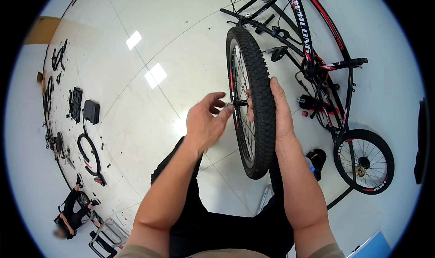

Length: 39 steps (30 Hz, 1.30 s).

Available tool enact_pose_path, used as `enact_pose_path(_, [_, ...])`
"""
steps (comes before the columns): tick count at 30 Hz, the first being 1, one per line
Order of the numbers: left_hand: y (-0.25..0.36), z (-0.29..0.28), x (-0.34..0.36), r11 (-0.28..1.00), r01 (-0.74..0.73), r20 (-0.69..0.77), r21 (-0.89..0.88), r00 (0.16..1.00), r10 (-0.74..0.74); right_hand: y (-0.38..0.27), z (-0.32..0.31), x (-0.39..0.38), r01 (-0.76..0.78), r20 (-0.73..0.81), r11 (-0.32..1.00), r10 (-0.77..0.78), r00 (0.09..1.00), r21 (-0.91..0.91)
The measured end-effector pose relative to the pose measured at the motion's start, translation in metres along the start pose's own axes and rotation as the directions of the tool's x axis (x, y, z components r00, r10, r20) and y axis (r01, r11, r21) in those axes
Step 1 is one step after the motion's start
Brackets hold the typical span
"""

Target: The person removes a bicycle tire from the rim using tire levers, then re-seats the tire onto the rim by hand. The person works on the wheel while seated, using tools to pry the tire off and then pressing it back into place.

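A bicycle wheel [262, 92] with a black knobbly tyre stands upright in front of me, above my lap. My right hand [282, 110] grips its tyre from the right side, and some of those fingertips show between the spokes near the hub [240, 103]. On the wheel's left side, my left hand [206, 122] is closed in a pinch at a small metal part [229, 104] on the hub's axle end. The fingers partly cover that part, so its exact kind is unclear.
Bicycle frames [304, 40] in black and red lean at the right, with another wheel [364, 162] below them. Tool cases [91, 111], a loose tyre [89, 154] and scattered parts lie on the left floor. A person [72, 217] sits at the far lower left.
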State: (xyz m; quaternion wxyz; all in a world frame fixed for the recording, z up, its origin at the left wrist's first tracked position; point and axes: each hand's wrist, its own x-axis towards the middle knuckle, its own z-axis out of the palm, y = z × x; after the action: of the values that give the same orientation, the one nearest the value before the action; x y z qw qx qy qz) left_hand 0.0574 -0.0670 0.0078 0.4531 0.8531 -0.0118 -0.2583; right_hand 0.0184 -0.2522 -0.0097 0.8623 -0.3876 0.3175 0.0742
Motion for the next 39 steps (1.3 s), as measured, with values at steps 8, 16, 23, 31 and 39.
enact_pose_path(8, [-0.003,0.091,-0.025,0.743,-0.129,-0.175,-0.656,0.984,0.015,0.004,0.004,-0.006,-0.015,-0.020,0.989,0.018,1.000,0.144])
enact_pose_path(16, [-0.007,0.108,-0.020,0.828,-0.280,-0.293,-0.485,0.945,0.148,0.012,-0.013,-0.004,0.056,0.121,0.990,-0.072,0.990,0.130])
enact_pose_path(23, [-0.002,0.099,-0.017,0.882,-0.325,-0.294,-0.341,0.928,0.229,0.028,-0.043,0.009,0.024,0.231,0.987,-0.061,0.971,0.159])
enact_pose_path(31, [0.001,0.088,-0.016,0.772,-0.237,-0.170,-0.590,0.971,0.168,0.036,-0.048,0.017,0.028,0.262,0.974,-0.088,0.961,0.226])
enact_pose_path(39, [0.004,0.088,-0.012,0.720,-0.146,-0.097,-0.678,0.989,0.109,0.037,-0.048,0.013,0.083,0.168,0.984,-0.110,0.980,0.157])
